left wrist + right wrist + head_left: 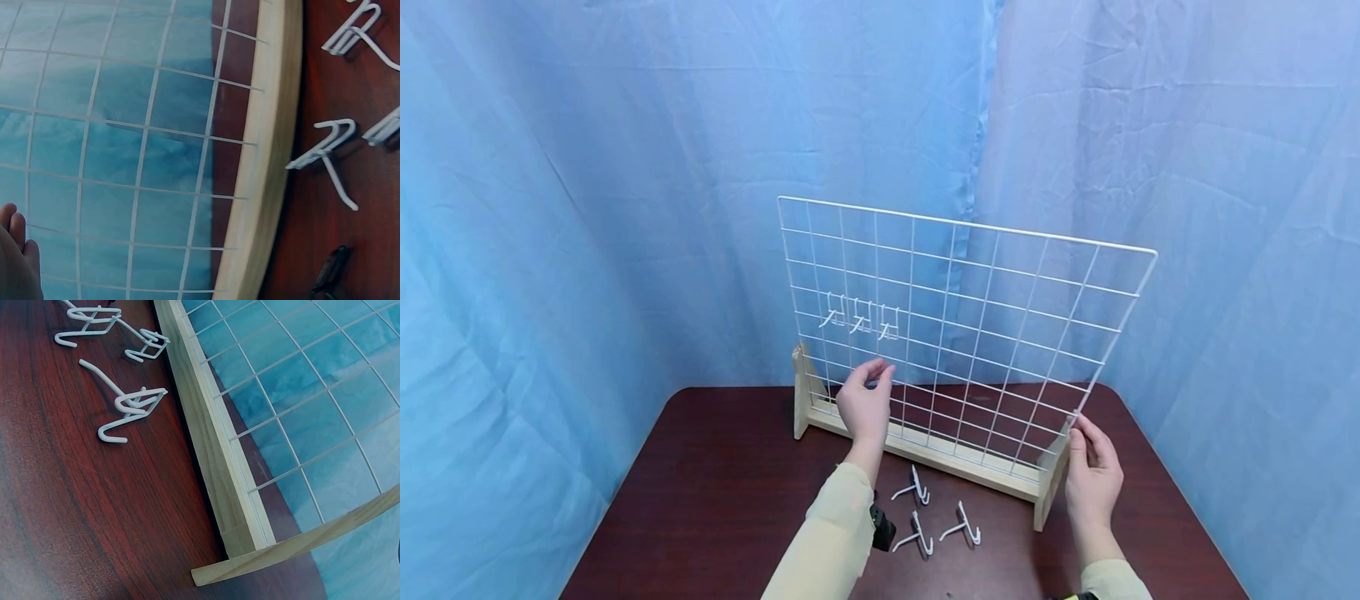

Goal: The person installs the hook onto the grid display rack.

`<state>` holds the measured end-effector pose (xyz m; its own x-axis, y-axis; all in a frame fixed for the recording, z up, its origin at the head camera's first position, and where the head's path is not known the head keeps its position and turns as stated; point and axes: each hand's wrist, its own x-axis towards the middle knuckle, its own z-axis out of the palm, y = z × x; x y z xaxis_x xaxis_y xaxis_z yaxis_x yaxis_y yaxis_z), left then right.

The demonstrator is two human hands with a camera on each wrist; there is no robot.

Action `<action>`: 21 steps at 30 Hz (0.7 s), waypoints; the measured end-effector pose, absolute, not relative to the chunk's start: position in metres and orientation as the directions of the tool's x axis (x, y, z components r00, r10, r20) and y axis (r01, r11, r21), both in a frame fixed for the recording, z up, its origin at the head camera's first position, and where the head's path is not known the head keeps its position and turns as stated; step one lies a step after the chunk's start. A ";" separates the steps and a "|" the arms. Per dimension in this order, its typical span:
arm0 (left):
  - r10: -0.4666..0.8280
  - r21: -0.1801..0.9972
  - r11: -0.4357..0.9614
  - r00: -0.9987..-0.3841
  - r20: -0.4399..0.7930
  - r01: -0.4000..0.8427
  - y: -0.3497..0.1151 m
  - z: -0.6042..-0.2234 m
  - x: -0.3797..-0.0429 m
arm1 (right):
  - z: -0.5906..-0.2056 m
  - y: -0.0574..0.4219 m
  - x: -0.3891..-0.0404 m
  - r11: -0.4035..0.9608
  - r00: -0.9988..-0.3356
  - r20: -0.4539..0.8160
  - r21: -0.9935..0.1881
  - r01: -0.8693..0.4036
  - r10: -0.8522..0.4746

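Here, much of the scene is only partly shown. In the left wrist view only the fingertips of your left hand (15, 250) enter at the lower left edge, and the right wrist view does not show your right hand at all. Your forearms are cut off at the bottom of the head view, and a small black object (882, 528) beside your left sleeve is half hidden and cannot be identified.

Your left hand (867, 406) is raised in front of the white wire grid (962, 333), palm away from you, fingers loosely bent with thumb and forefinger close together at a grid wire; whether they pinch the wire or merely touch it cannot be told. Just above this hand, three white hooks (859, 318) hang side by side on the grid.

Your right hand (1093, 477) rests against the grid's right end, fingers fairly straight along the wooden upright (1051, 483), fingertips at the wire frame's lower corner; it seems to steady rather than grasp.

The grid stands upright in a wooden base (925, 454) on the dark red table (700, 500), spanning the space between your hands. Three loose hooks (925, 517) lie on the table between your forearms, nearer you than the base, close together but apart from it.
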<state>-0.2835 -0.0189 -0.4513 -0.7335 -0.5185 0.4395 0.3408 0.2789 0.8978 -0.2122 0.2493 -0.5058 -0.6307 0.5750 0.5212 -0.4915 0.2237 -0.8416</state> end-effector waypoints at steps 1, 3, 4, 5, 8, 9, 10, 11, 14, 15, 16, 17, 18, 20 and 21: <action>-0.512 0.899 0.284 -0.740 0.437 0.334 -0.020 -0.455 -0.283 | -0.506 0.249 -0.212 0.226 -0.630 0.522 -0.842 -0.491 0.575; -0.493 0.901 0.286 -0.756 0.430 0.326 -0.021 -0.462 -0.281 | -0.505 0.249 -0.212 0.229 -0.628 0.523 -0.841 -0.490 0.576; -0.483 0.902 0.288 -0.764 0.428 0.323 -0.021 -0.465 -0.280 | -0.505 0.249 -0.212 0.233 -0.626 0.525 -0.840 -0.489 0.577; -0.471 0.902 0.288 -0.773 0.425 0.321 -0.022 -0.469 -0.280 | -0.504 0.248 -0.212 0.236 -0.625 0.526 -0.840 -0.489 0.577; -0.440 0.906 0.285 -0.797 0.414 0.313 -0.023 -0.481 -0.277 | -0.504 0.248 -0.211 0.241 -0.622 0.529 -0.838 -0.489 0.577; -0.433 0.908 0.287 -0.803 0.408 0.307 -0.024 -0.485 -0.276 | -0.504 0.248 -0.211 0.243 -0.621 0.530 -0.838 -0.488 0.577; -0.427 0.911 0.286 -0.812 0.399 0.297 -0.024 -0.488 -0.275 | -0.504 0.248 -0.211 0.243 -0.621 0.531 -0.838 -0.489 0.577; -0.422 0.913 0.288 -0.818 0.391 0.288 -0.025 -0.492 -0.274 | -0.505 0.248 -0.211 0.242 -0.621 0.530 -0.838 -0.490 0.577; -0.411 0.920 0.287 -0.833 0.370 0.268 -0.026 -0.502 -0.270 | -0.505 0.248 -0.211 0.246 -0.618 0.531 -0.837 -0.489 0.579; -0.406 0.922 0.282 -0.838 0.364 0.264 -0.026 -0.505 -0.269 | -0.505 0.248 -0.211 0.244 -0.619 0.530 -0.838 -0.489 0.579; -0.401 0.922 0.283 -0.841 0.363 0.263 -0.026 -0.508 -0.268 | -0.505 0.248 -0.211 0.243 -0.619 0.530 -0.837 -0.490 0.579; -0.397 0.923 0.282 -0.843 0.362 0.263 -0.027 -0.511 -0.267 | -0.505 0.248 -0.211 0.245 -0.619 0.531 -0.837 -0.489 0.579; -0.393 0.922 0.283 -0.846 0.362 0.263 -0.027 -0.514 -0.265 | -0.505 0.248 -0.211 0.246 -0.619 0.532 -0.837 -0.489 0.578; -0.384 0.920 0.290 -0.849 0.363 0.262 -0.027 -0.520 -0.262 | -0.505 0.248 -0.211 0.243 -0.621 0.531 -0.837 -0.490 0.577; -0.380 0.921 0.290 -0.852 0.360 0.260 -0.027 -0.524 -0.260 | -0.505 0.248 -0.212 0.242 -0.621 0.530 -0.837 -0.490 0.577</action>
